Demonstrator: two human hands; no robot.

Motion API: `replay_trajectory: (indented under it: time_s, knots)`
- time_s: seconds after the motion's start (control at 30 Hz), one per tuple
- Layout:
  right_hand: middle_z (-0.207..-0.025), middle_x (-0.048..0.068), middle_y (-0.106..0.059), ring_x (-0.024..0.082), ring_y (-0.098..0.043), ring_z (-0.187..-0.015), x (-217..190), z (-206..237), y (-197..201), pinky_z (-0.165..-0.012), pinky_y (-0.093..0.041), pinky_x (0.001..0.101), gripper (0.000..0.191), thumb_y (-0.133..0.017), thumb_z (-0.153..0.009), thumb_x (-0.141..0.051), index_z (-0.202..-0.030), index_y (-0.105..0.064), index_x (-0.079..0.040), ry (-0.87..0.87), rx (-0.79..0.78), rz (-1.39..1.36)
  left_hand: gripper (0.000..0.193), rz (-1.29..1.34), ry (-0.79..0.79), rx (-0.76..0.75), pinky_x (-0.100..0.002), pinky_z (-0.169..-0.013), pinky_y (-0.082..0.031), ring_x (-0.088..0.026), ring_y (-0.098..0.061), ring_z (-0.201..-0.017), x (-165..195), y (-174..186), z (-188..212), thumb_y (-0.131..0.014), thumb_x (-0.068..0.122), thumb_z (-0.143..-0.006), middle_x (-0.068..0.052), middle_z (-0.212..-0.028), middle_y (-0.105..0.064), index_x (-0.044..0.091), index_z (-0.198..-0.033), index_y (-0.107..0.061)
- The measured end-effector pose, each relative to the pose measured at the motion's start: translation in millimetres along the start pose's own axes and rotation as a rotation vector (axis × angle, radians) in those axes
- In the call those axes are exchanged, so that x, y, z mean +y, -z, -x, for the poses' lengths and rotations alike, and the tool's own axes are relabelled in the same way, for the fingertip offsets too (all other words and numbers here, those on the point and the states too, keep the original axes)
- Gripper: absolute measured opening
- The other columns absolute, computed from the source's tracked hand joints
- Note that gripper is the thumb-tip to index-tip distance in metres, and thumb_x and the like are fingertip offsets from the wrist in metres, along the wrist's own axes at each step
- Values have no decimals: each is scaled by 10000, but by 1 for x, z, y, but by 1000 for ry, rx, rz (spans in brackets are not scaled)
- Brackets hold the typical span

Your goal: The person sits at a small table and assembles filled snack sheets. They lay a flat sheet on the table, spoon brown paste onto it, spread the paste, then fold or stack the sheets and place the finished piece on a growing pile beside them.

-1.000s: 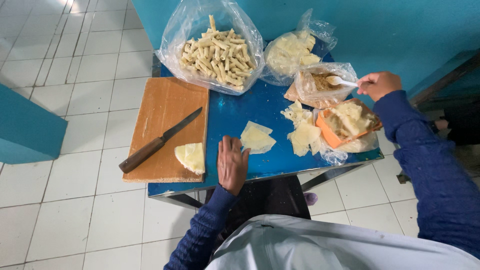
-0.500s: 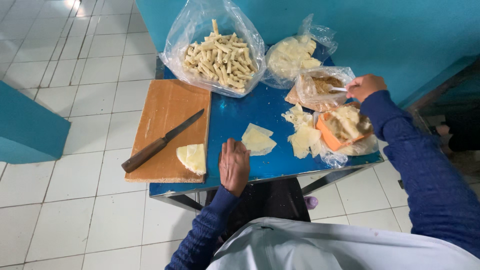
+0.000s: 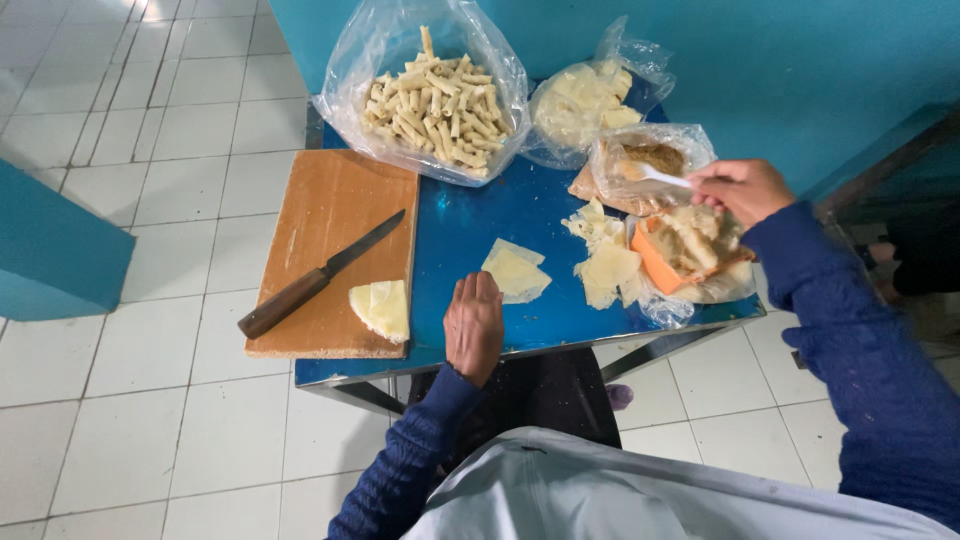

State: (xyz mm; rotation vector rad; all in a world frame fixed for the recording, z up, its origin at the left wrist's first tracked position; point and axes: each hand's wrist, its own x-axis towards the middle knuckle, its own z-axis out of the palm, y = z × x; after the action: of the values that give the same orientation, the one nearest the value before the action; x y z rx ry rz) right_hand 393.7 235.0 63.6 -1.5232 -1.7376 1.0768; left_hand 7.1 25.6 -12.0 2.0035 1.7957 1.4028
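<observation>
The blue tabletop point(image 3: 480, 215) occupies the centre of the frame, set on a white tiled floor point(image 3: 110, 420) that fills the left side and lower edge.

A wooden cutting board point(image 3: 340, 205) lies on the left part of the tabletop. A knife point(image 3: 318, 275) with a dark wooden handle rests diagonally across it, blade pointing to the upper right. A folded pale dough sheet point(image 3: 380, 308) sits at the lower right corner of the board.

At the upper centre, an open clear plastic bag point(image 3: 345, 75) holds a heap of rolled pastry sticks point(image 3: 435, 100). To its right, a second clear bag point(image 3: 585, 100) contains stacked round dough sheets.

At the right of the frame, a smaller clear bag of brown filling point(image 3: 655, 158) lies open. Below it, an orange container point(image 3: 655, 262) inside plastic holds more pale dough. Loose dough pieces point(image 3: 600, 262) lie just left of the container. A single flat dough sheet point(image 3: 515, 272) lies at the centre of the tabletop.

The right hand point(image 3: 742, 190), upper right, has its grip closed on the handle of a white spoon point(image 3: 655, 177), whose bowl is inside the filling bag.

The left hand point(image 3: 474, 325), lower centre, rests palm down on the tabletop, grip flat and holding nothing, just beside the single dough sheet.
</observation>
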Motion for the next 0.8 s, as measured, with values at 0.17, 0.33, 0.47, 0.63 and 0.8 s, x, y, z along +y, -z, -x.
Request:
replay_trajectory:
  time_s: [0.17, 0.33, 0.47, 0.63, 0.8]
  knots:
    - [-905, 81, -738, 112, -687, -776, -14, 11, -64, -703, -579, 242, 226, -628, -971, -88, -1149, -721, 15, 274, -262, 110, 149, 129, 94, -12, -470, -708, -471, -342, -586, -801, 0, 4, -3, -616, -28, -852, -148, -819, -558, 32, -938, -510]
    - [-813, 32, -745, 94, -680, -719, -18, 31, -139, -648, -532, 240, 191, -628, -956, -95, -1083, -753, -25, 146, -361, 30, 232, 242, 93, 35, -450, -673, -473, -342, -604, -773, 3, 8, -4, -645, -85, -839, -150, -843, -572, 22, -978, -493]
    - [-775, 2, -761, 82, -681, -690, -30, 55, -162, -624, -518, 249, 150, -640, -973, -139, -1039, -759, -76, 167, -308, 269, 257, 325, 179, 20, -387, -645, -507, -287, -627, -717, 3, 9, -4, -661, -94, -839, -144, -853, -584, 18, -997, -491]
    - [-818, 21, -761, 119, -710, -694, -46, 80, -173, -626, -531, 274, 110, -668, -955, -154, -1016, -737, -93, 405, -121, 391, 297, 346, 148, 42, -357, -666, -534, -254, -636, -737, 2, 9, -6, -673, -90, -815, -156, -915, -586, -3, -1040, -500]
    - [-882, 32, -760, 160, -704, -734, -53, 85, -172, -639, -524, 293, 89, -661, -963, -133, -1003, -723, -83, 576, -40, 446, 365, 279, 160, 35, -398, -688, -536, -297, -622, -771, 7, 11, -5, -657, -108, -791, -211, -1016, -576, -33, -1119, -515]
